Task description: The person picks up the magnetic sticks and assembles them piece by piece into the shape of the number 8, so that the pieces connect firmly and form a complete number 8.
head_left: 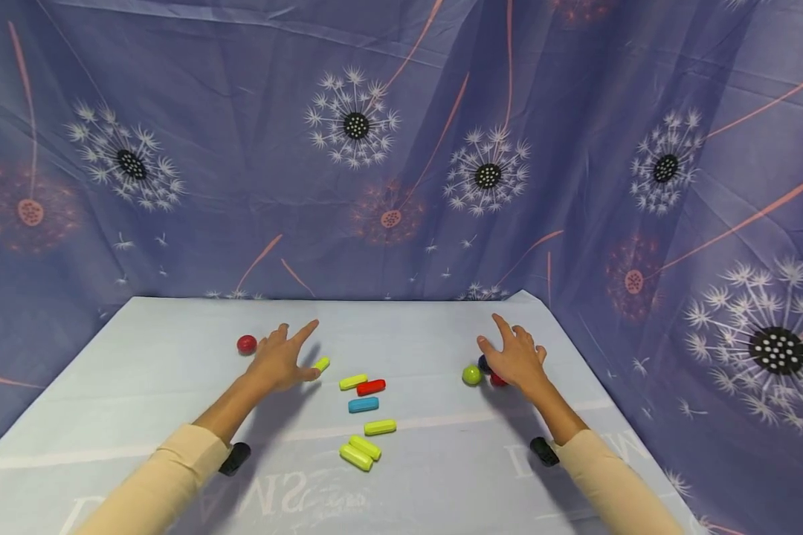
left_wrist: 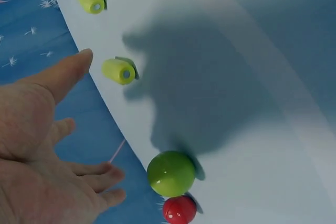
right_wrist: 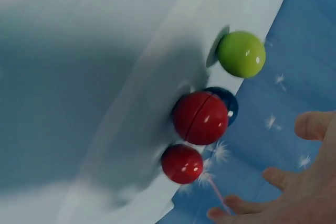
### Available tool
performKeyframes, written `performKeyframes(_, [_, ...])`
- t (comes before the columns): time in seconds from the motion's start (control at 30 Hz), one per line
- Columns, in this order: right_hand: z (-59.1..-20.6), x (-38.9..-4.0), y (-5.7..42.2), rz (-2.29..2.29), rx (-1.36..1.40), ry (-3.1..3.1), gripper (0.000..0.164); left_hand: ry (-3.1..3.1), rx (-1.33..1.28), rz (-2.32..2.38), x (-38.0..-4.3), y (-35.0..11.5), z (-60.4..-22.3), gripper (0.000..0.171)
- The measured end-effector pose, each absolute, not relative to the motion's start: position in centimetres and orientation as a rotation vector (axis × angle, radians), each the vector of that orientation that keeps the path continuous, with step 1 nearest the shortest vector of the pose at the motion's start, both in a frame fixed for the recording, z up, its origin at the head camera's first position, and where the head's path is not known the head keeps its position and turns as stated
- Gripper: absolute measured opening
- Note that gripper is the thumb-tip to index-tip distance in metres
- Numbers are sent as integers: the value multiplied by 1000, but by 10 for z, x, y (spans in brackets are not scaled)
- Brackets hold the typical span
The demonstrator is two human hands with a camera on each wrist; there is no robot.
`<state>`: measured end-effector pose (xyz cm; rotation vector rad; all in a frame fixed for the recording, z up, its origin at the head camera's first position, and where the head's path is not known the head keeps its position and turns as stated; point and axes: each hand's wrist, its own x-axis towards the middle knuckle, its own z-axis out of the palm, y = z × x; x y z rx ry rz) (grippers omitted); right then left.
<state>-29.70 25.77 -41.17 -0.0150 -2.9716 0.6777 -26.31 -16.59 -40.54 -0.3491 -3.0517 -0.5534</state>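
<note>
My left hand hovers over the left part of the table, fingers spread and holding nothing. Near its thumb lies a yellow-green barrel-shaped piece. A green ball and a red ball sit below its fingers in the left wrist view; the head view hides the green one behind the hand. Over on the right, my right hand is also held above the table with fingers apart, gripping nothing. Close to it cluster a green ball, a dark blue ball, a larger red ball and a smaller red ball.
Between the hands lie a red barrel-shaped piece, a blue one and several yellow-green ones, including a pair side by side nearest me. Patterned blue cloth hangs behind and beside the white table.
</note>
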Motion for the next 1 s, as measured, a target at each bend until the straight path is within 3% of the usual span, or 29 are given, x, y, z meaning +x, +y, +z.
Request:
performKeyframes(0.23, [-415, -295, 270, 707, -23, -2945, 72, -3043, -397, -588, -261, -161, -410, 83])
performKeyframes(0.7, [-414, -278, 256, 749, 297, -2903, 82, -3010, -381, -684, -266, -157, -424, 70])
performKeyframes(1.0, [-419, -275, 246, 821, 394, -2932, 73, -2960, -359, -637, -267, -162, -431, 63])
